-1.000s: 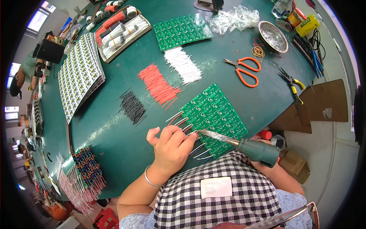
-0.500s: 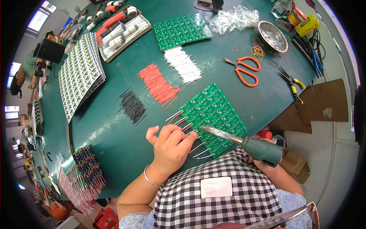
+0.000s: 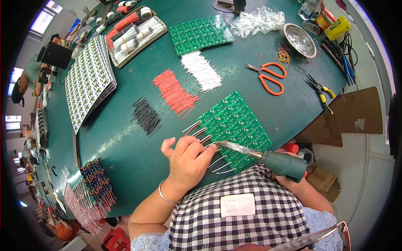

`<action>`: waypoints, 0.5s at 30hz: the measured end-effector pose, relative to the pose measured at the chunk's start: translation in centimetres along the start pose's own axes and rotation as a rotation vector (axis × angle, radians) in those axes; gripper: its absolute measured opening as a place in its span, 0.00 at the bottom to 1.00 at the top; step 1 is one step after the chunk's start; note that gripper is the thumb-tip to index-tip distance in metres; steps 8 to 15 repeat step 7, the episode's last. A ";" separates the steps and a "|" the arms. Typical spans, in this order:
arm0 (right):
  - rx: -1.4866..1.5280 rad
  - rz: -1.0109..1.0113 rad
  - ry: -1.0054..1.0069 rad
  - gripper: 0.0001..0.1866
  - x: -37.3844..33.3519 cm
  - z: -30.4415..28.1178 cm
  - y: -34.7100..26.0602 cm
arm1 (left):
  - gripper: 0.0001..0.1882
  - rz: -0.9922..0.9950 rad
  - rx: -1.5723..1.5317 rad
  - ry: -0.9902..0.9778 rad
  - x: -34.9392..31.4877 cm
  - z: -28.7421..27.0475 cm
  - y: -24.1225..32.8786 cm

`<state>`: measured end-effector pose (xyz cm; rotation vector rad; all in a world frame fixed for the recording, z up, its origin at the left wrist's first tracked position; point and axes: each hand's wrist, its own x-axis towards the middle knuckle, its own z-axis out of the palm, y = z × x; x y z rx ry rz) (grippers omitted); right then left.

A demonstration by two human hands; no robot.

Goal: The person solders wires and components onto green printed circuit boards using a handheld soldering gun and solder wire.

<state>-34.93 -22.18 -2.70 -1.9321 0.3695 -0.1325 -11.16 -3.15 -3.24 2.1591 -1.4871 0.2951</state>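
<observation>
A green circuit board panel [image 3: 240, 121] lies at an angle on the table in front of me. Along its left edge, several white, red and black wires [image 3: 191, 126] stick out in a row. My left hand [image 3: 186, 163] is closed in a pinch on a thin wire at that edge; the fingertips partly cover it. In my right hand [image 3: 289, 182], mostly hidden behind the handle, is a soldering iron [image 3: 282, 165] with a green handle. Its tip is at the board's edge, right beside my left fingertips; whether it touches the wire is hard to see.
Beyond the board lie piles of black wires [image 3: 145, 117], red wires [image 3: 173, 93] and white wires [image 3: 201, 71]. Orange-handled scissors [image 3: 272, 77], pliers [image 3: 321, 92] and a metal dish [image 3: 299, 39] sit to the right. Wired boards [image 3: 98, 182] hang over the left edge.
The soldering iron has shifted slightly left and down, bringing its tip from over the board to its edge beside my left fingertips. My left hand stays almost still.
</observation>
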 end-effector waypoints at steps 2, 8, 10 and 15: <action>-0.057 -0.037 0.049 0.16 -0.1 0.1 -0.1 | 0.09 0.002 0.002 0.002 0.0 0.0 0.0; -0.051 -0.053 0.105 0.18 -0.5 0.3 0.3 | 0.08 0.010 0.011 0.003 0.0 0.0 -0.1; -0.051 -0.053 0.105 0.18 -0.5 0.3 0.3 | 0.08 0.010 0.011 0.003 0.0 0.0 -0.1; -0.051 -0.053 0.105 0.18 -0.5 0.3 0.3 | 0.08 0.010 0.011 0.003 0.0 0.0 -0.1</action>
